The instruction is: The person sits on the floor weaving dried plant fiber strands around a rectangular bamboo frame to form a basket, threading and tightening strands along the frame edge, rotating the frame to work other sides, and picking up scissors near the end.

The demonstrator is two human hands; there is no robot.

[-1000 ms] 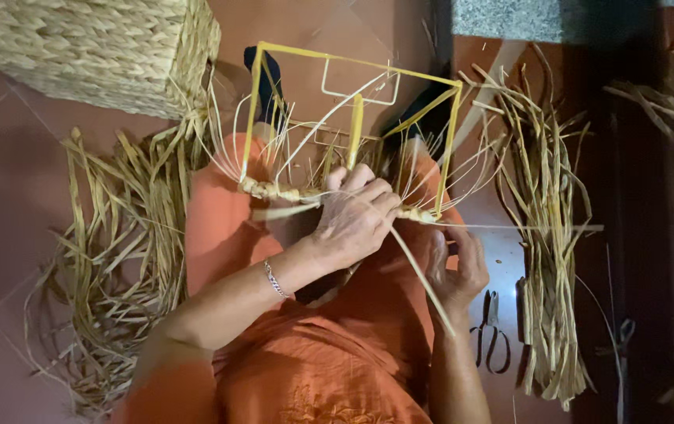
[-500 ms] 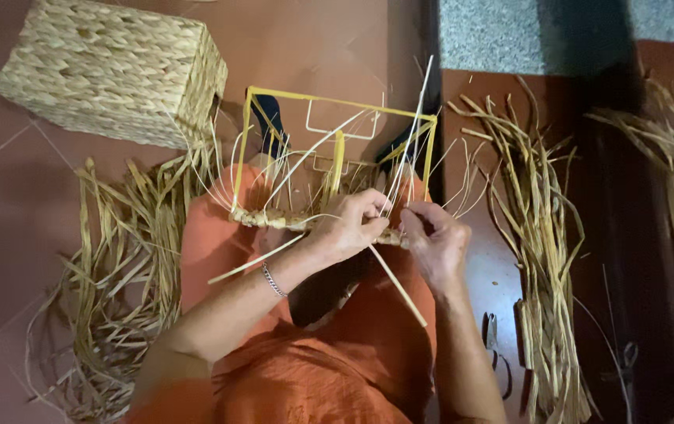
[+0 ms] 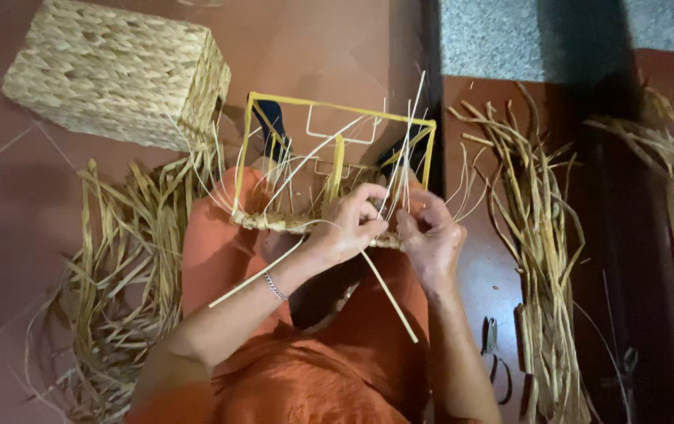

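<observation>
A yellow wire frame [image 3: 261, 99] rests on my lap over orange trousers, with a woven straw band [image 3: 262, 222] along its near edge. My left hand [image 3: 348, 230], a thin bracelet on its wrist, pinches pale straw strands [image 3: 390, 292] at the band's right part. Close beside it, my right hand [image 3: 432, 239] grips strands at the frame's right corner. Loose strands stick up through the frame and hang down over my lap.
A finished woven straw basket [image 3: 117, 74] lies on its side at the top left. A loose heap of straw [image 3: 121, 275] lies on the floor at the left, a bundle of straw [image 3: 541, 243] at the right. Small scissors [image 3: 494, 357] lie by my right forearm.
My right hand has risen from below the frame to its right corner, next to my left hand. The view has shifted, so the basket shows more fully.
</observation>
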